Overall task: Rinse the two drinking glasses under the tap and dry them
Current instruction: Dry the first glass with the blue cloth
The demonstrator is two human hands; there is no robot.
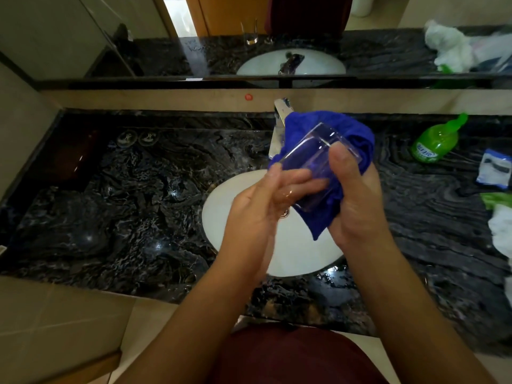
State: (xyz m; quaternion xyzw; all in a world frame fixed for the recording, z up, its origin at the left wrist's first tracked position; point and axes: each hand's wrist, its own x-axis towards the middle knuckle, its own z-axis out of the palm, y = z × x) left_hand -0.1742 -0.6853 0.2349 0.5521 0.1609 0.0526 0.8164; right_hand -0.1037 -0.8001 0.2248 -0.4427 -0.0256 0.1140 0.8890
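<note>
A clear drinking glass (313, 156) lies tilted above the white sink basin (235, 195), its base pointing up and away. My left hand (257, 209) holds its lower end, thumb on top and fingers underneath. A blue cloth (352, 128) is bunched behind and under the glass. My right hand (357, 200) grips the cloth, and its thumb presses on the glass wall. A second glass (249, 33) appears only in the mirror, upright near the counter's front edge. I cannot see it on the counter itself. The chrome tap (279, 115) stands behind the cloth with no water visible.
The dark marble counter (133, 206) runs either side of the basin. On its right are a green bottle (435, 142), a blue-and-white packet (496, 169) and a white plastic bag (502, 228). A mirror lines the back wall.
</note>
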